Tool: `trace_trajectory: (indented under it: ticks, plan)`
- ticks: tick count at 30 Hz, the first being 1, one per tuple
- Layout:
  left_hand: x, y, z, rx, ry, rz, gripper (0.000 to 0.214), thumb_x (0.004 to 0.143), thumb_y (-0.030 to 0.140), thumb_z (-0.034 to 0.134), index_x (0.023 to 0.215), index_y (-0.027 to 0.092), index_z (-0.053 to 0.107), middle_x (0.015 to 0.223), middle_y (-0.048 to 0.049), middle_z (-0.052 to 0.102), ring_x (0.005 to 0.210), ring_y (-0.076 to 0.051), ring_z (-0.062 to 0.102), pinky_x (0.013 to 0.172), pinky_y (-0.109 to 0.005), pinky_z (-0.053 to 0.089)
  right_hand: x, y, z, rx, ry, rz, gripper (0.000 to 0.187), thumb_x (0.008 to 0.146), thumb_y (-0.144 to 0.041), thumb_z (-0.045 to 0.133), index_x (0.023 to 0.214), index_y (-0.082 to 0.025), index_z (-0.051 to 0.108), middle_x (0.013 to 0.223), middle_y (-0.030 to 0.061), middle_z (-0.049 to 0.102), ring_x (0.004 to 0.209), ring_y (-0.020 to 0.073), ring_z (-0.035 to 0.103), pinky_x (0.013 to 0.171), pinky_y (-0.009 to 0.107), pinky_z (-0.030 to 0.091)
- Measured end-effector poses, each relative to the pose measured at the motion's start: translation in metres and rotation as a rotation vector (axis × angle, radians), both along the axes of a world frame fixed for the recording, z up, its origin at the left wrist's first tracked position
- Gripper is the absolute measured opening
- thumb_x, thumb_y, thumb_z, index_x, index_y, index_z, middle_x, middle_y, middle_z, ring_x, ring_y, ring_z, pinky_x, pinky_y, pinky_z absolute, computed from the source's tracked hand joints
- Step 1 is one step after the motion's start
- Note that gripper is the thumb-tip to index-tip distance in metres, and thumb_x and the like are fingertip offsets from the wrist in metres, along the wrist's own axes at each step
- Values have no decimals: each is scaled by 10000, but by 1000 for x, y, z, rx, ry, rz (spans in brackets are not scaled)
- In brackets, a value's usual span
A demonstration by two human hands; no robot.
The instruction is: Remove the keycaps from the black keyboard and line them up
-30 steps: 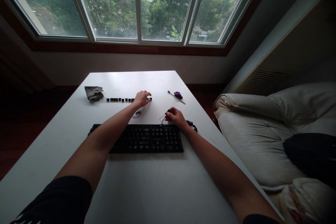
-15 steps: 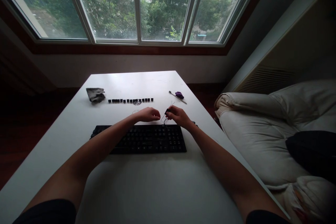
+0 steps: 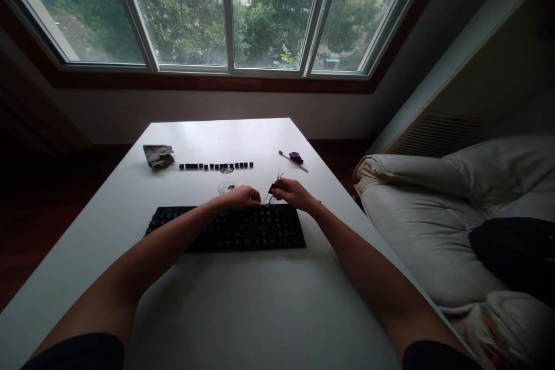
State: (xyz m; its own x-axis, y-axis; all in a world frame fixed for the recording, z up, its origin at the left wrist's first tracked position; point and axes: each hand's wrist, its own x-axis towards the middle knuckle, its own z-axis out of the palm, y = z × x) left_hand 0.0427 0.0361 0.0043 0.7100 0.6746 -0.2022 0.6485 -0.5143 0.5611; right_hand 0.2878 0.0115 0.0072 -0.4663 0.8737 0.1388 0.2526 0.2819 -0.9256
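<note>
The right hand (image 3: 292,193) hovers over the far right corner of the keyboard (image 3: 234,231), its fingers (image 3: 281,189) pinched on a small wire tool (image 3: 273,187). The tool sits at the fingertips, on the side facing the left hand, just above the keyboard's back edge. It has a short black grip, mostly covered by the fingers, and thin pale wire ends that stick up and away from the person. Whether the wires touch a key cannot be told.

The left hand (image 3: 240,196) lies just beside the right, knuckles up, at the same back edge of the keyboard. Its fingers are curled in and pressed together, with the tips close to the tool. It is not clear whether they hold anything.

The keyboard is black and full-width, lying flat and square to the person near the middle of the white desk (image 3: 260,312). Just behind the left hand a small clear round disc (image 3: 226,187) lies on the desk. Farther back, loose black keycaps (image 3: 217,166) stand in a straight row. A crumpled grey cloth (image 3: 158,156) lies at the left end of that row. Well to the right of the row there is a purple object on a thin stick (image 3: 296,157). A pale cushion (image 3: 425,225) sits off the desk's right side.
</note>
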Motion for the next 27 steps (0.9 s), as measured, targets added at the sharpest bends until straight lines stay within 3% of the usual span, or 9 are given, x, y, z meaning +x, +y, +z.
trace_trajectory:
  ticks: [8, 15, 27]
  plan:
    - [-12, -2, -13, 198, -68, 87, 276, 921, 407, 516, 988, 204, 691, 1054, -66, 696, 932, -212, 632, 799, -292, 455, -12, 7, 16, 265, -203, -11, 186, 900, -338, 616, 960, -177, 685, 801, 45, 715, 714, 177, 655, 676, 292, 504]
    - [-15, 0, -14, 195, -127, 91, 279, 937, 411, 500, 986, 207, 683, 1060, -59, 684, 944, -204, 624, 814, -282, 463, -20, 21, 25, 264, -315, 86, 149, 908, -277, 599, 1002, -183, 666, 799, 28, 718, 676, 153, 632, 626, 257, 458]
    - [-18, 0, -15, 167, -167, 65, 275, 935, 417, 519, 989, 210, 693, 1038, -46, 694, 926, -192, 623, 823, -271, 467, -31, 12, 29, 449, -505, 166, 71, 916, -216, 588, 969, -206, 635, 847, 52, 700, 722, 180, 598, 644, 265, 388]
